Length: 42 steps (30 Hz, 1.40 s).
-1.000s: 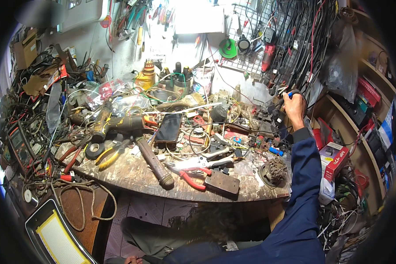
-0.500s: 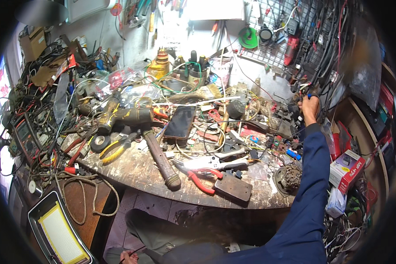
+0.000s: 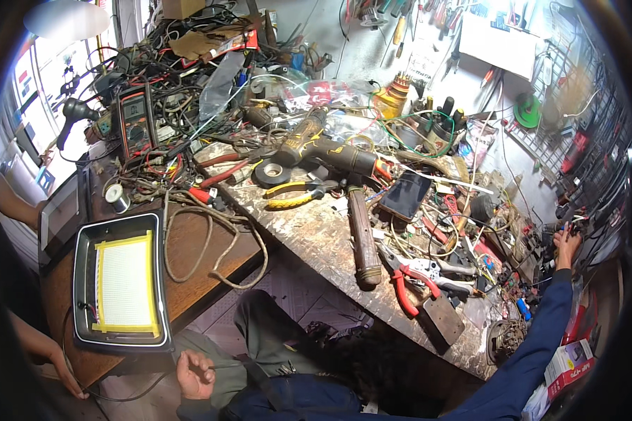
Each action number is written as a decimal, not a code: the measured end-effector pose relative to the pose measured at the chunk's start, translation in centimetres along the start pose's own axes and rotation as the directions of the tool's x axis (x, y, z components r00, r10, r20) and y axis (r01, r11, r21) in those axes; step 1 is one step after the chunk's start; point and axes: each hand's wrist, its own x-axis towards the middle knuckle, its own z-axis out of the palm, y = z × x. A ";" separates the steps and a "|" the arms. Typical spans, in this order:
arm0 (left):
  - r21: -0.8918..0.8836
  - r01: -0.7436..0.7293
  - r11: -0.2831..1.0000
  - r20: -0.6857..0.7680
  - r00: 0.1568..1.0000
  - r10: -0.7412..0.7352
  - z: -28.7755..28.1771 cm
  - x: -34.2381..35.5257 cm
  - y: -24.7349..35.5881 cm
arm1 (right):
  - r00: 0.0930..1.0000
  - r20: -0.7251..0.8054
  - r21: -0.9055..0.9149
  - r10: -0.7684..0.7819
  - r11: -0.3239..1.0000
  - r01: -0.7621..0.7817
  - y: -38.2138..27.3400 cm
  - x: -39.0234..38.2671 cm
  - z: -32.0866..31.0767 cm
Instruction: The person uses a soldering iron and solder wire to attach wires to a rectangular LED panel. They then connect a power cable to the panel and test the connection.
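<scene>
My right hand (image 3: 567, 247) is stretched out to the far right end of the workbench. Its fingers are bent at the clutter beside the hanging cables, and whatever they grip is too small to make out. Low in the view, over my lap, my left hand (image 3: 195, 375) is curled with a thin black cable (image 3: 130, 398) running into it. The cable leads left to another person's hand (image 3: 64, 372). A black rectangular housing (image 3: 167, 309) with a yellow-taped white panel (image 3: 125, 284) lies on the brown table, just beyond my left hand.
Pliers (image 3: 295, 201), a cordless drill (image 3: 344, 156), a phone (image 3: 405, 195) and a wooden-handled tool (image 3: 364, 242) crowd the worn bench. A multimeter (image 3: 136, 123) and tangled wires fill the back left. Another person's arm (image 3: 14, 203) touches a dark-framed panel (image 3: 60, 217).
The view has swung left, bringing the housing and another person's arms into sight. My left hand has come further into view. My right hand stays at the bench's far right end.
</scene>
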 end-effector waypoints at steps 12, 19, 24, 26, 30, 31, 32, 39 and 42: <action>0.036 0.214 0.976 0.061 0.975 -0.215 0.7 1.8 -1.9 | 0.913 -0.277 -0.699 -0.300 0.715 0.023 -3.5 -19.1 21.0; 0.331 0.108 0.937 0.038 0.991 -0.128 0.6 2.8 -4.7 | 0.839 0.251 -0.968 -0.484 -0.137 0.210 -6.0 -25.3 25.0; 0.340 0.145 0.929 0.005 0.988 -0.156 -1.2 2.2 -5.1 | 0.772 0.515 -0.856 -0.373 -0.180 0.485 -9.0 -26.7 34.2; 0.325 0.162 0.932 -0.026 0.986 -0.163 -2.2 2.0 -5.5 | 0.816 0.538 -0.831 -0.211 0.031 0.555 -11.0 -30.1 41.1; 0.268 0.188 0.945 -0.092 0.981 -0.169 -4.2 1.9 -7.0 | 0.659 0.751 -0.610 -0.044 0.335 0.718 -11.3 -39.2 52.5; 0.243 0.197 0.950 -0.115 0.978 -0.174 -4.8 1.8 -7.2 | 0.595 0.800 -0.544 -0.077 0.324 0.774 -10.1 -40.7 54.9; 0.248 0.203 0.947 -0.130 0.976 -0.175 -5.0 1.6 -7.2 | 0.468 0.882 -0.426 -0.055 0.335 0.841 -9.8 -42.8 58.0; 0.248 0.187 0.951 -0.143 0.977 -0.155 -6.7 0.5 -7.9 | -0.190 0.982 0.173 -0.004 0.428 0.887 -3.1 -53.3 76.9; 0.248 0.176 0.953 -0.166 0.977 -0.137 -7.6 -0.2 -8.9 | -0.226 0.974 0.216 -0.010 0.335 0.917 1.0 -56.0 83.9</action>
